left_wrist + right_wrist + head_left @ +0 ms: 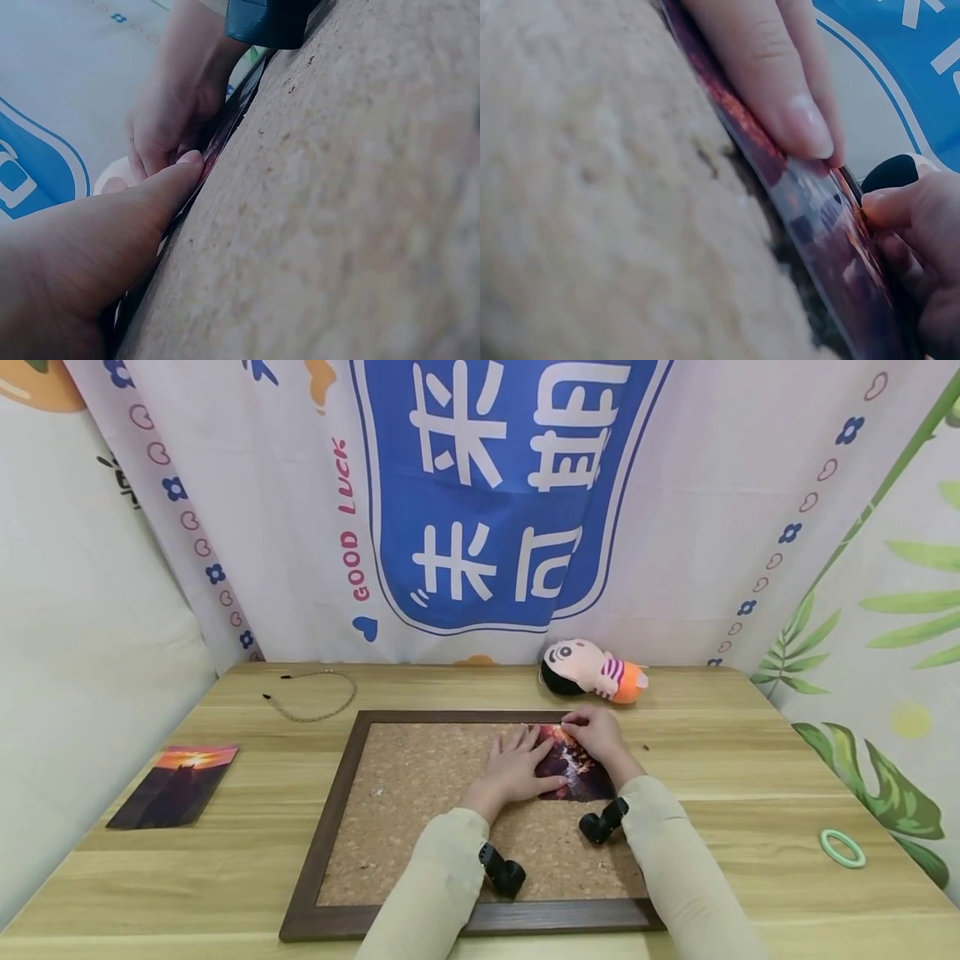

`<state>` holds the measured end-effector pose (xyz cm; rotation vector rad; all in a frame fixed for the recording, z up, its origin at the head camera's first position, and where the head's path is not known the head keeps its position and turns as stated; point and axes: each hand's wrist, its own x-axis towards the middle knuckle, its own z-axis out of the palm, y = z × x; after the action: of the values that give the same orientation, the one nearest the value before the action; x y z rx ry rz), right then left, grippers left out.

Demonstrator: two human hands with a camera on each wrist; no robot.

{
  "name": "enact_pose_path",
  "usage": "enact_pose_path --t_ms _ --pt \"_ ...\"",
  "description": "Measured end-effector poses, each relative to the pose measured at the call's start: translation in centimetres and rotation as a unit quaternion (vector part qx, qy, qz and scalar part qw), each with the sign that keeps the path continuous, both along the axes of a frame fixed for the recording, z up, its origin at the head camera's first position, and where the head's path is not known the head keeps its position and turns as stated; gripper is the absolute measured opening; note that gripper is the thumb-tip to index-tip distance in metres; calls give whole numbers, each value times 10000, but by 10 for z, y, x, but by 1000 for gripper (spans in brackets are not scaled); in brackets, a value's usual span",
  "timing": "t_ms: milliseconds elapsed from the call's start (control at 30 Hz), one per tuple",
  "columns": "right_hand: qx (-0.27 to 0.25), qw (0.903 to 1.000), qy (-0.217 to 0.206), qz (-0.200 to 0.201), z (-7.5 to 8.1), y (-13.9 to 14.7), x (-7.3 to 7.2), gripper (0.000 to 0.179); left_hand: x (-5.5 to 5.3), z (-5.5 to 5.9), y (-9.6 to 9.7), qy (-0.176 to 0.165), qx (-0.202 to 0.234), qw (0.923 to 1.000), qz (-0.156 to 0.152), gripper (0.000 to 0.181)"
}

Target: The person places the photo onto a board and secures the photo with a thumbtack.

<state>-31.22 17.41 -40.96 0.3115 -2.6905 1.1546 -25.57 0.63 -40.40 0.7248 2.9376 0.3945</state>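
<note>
A cork board (pixel 420 810) in a dark brown frame lies on the table. On its upper right part is a dark red and purple photo print (pixel 573 772). My left hand (pixel 517 768) rests on the print's left side, fingers spread. At the print's top edge, my right hand (pixel 596 735) has thumb and fingertips pinched together. Between them is a small pin (pixel 861 211), mostly hidden by the fingertips. In the right wrist view, the left fingers (pixel 802 124) press the print's glossy surface close by.
A sunset photo (pixel 180 785) lies left of the board. Behind it is a thin chain (pixel 352 689) with black ends. A plush doll (pixel 600 672) lies at the back edge, a green ring (pixel 842 848) at the right. A small reddish bit (pixel 646 747) lies beside the board.
</note>
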Motion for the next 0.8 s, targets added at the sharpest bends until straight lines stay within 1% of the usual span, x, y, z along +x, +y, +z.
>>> enact_pose_path --t_ms 100,167,467,700,800 --pt "195 9996 187 -17 -1 -1 -1 12 -1 0 0 8 6 10000 24 70" --pt "255 9994 227 -39 -1 -1 -1 12 -1 0 0 1 3 10000 24 70" --pt "215 9993 292 -37 -1 -2 1 12 -1 0 0 20 -8 10000 58 71" --pt "510 9978 423 39 -1 -2 2 9 1 1 1 37 -58 10000 1 70" --pt "564 9975 411 97 -1 -2 3 11 2 1 1 24 -57 10000 4 70"
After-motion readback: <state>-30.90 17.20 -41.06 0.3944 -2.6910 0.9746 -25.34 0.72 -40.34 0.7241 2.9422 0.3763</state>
